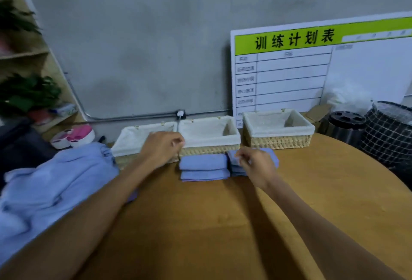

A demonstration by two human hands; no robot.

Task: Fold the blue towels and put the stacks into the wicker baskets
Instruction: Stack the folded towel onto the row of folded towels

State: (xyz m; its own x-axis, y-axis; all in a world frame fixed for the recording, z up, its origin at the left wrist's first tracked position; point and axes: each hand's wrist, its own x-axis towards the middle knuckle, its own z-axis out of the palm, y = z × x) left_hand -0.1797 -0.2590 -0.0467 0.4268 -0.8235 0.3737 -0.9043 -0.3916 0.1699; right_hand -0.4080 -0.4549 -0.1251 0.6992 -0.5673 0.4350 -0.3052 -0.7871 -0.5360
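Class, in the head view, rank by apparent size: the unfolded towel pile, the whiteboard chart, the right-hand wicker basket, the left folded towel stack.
1. whiteboard chart and unfolded towel pile: alike, pile nearer the camera, unranked
2. right-hand wicker basket
3. left folded towel stack

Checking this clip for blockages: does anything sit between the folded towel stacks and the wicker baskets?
Nothing visible does. The left stack and right stack lie right before the middle basket, whose lined inside shows nothing in it.

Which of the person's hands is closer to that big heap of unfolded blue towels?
Left. The left hand hovers before the baskets, just right of the heap of unfolded towels; the right hand is farther right, over a folded stack.
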